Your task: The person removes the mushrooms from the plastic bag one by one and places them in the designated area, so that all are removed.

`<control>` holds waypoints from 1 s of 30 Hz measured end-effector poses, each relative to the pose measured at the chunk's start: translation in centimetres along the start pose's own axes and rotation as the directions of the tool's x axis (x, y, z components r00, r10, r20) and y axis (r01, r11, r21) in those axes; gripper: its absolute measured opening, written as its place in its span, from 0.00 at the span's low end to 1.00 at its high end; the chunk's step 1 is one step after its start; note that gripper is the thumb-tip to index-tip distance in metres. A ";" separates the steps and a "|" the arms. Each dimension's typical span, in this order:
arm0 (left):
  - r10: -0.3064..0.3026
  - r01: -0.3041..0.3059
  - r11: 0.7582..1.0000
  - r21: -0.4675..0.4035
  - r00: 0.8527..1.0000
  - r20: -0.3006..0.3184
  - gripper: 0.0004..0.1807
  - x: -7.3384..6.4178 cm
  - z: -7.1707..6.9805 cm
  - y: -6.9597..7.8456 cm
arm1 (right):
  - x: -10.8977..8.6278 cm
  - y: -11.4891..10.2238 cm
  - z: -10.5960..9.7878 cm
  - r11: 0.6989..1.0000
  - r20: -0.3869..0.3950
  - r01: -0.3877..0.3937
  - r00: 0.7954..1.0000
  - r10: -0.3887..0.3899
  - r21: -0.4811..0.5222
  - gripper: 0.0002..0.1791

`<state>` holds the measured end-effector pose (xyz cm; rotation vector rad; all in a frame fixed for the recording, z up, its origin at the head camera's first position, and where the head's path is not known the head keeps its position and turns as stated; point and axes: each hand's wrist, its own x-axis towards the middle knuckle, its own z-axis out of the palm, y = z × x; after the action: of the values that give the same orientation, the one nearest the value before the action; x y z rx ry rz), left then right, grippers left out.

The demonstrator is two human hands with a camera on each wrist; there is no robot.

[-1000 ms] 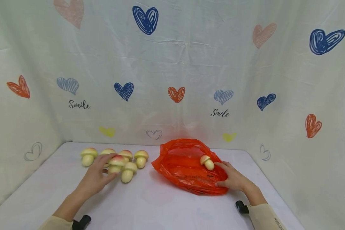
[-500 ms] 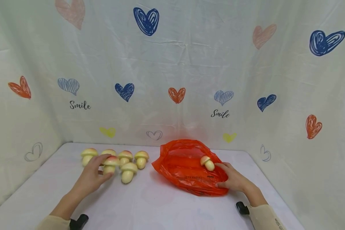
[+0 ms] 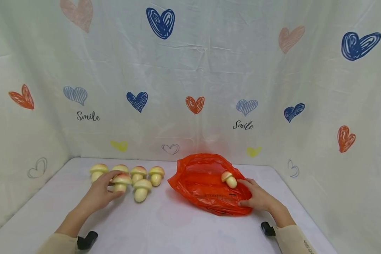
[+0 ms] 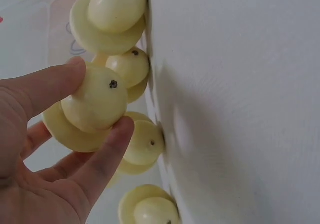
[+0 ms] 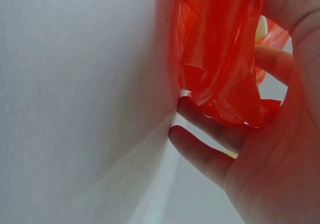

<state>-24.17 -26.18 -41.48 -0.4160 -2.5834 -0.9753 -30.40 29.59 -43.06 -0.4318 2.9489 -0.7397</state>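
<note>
My left hand pinches a cream toy mushroom with a red-tinged cap, its stem pointing down in the head view. In the left wrist view, thumb and fingertips press on the rounded stem of that mushroom. Several similar mushrooms stand close around it. Toward the right, a red plastic bag lies with its mouth facing up and forward. Another mushroom leans tilted at the bag's right side. My right hand touches the bag's right edge with fingers spread; the bag hides some fingertips.
A white-covered table carries everything. Behind and at both sides hangs a pale curtain printed with hearts and "Smile". Mushrooms stand along the table's back left, nearest the held one.
My left hand has drawn its mushroom to the left, away from the front mushroom, and the cap has tilted a little. My right hand and the bag stay in place.
</note>
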 end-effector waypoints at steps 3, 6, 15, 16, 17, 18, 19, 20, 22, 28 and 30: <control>-0.001 0.001 1.000 0.022 1.000 0.012 0.35 0.1 0.0 0.1 | 0.1 0.0 0.0 1.000 0.000 0.003 1.000 -0.003 0.001 0.47; -0.003 0.002 0.999 0.042 1.000 0.025 0.35 0.2 0.0 0.1 | 0.1 0.1 0.0 1.000 0.000 0.003 1.000 -0.003 0.000 0.47; 0.004 -0.009 0.995 0.104 0.999 0.053 0.35 0.3 0.2 -0.3 | 0.1 0.1 0.1 1.000 0.001 -0.008 1.000 0.008 0.001 0.47; 0.011 -0.017 0.994 0.108 0.998 0.056 0.35 0.3 0.3 -0.4 | 0.1 0.1 0.1 1.000 0.001 -0.006 1.000 0.006 0.001 0.47; 0.017 -0.023 0.993 0.115 0.998 0.059 0.35 0.2 0.3 -0.5 | 0.1 0.1 0.1 1.000 0.001 -0.004 1.000 0.004 0.002 0.47; 0.021 -0.028 0.992 0.120 0.998 0.062 0.35 0.2 0.4 -0.5 | 0.1 0.2 0.1 1.000 0.001 -0.003 1.000 0.003 0.001 0.47; 0.024 -0.032 0.992 0.126 0.998 0.063 0.35 0.2 0.4 -0.5 | 0.1 0.2 0.1 1.000 0.000 -0.002 1.000 0.002 0.000 0.47; 0.025 -0.033 0.991 0.132 0.998 0.064 0.35 0.1 0.5 -0.6 | 0.2 0.2 0.1 1.000 0.000 -0.001 1.000 0.001 -0.001 0.47; 0.022 -0.032 0.989 0.144 0.998 0.065 0.35 0.1 0.6 -0.7 | 0.2 0.2 0.1 1.000 -0.002 0.001 1.000 -0.001 -0.002 0.47; 0.008 -0.019 0.988 0.153 0.997 0.074 0.35 0.0 0.7 -0.7 | 0.2 0.2 0.1 1.000 -0.006 0.007 1.000 -0.007 0.000 0.47; 0.008 -0.020 0.988 0.156 0.997 0.075 0.35 0.0 0.7 -0.7 | 0.2 0.1 0.1 1.000 -0.005 0.011 1.000 -0.011 0.004 0.47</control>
<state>-24.59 -26.16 -42.40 -0.4351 -2.6956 -0.7582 -30.58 29.63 -43.18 -0.4464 2.9518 -0.7493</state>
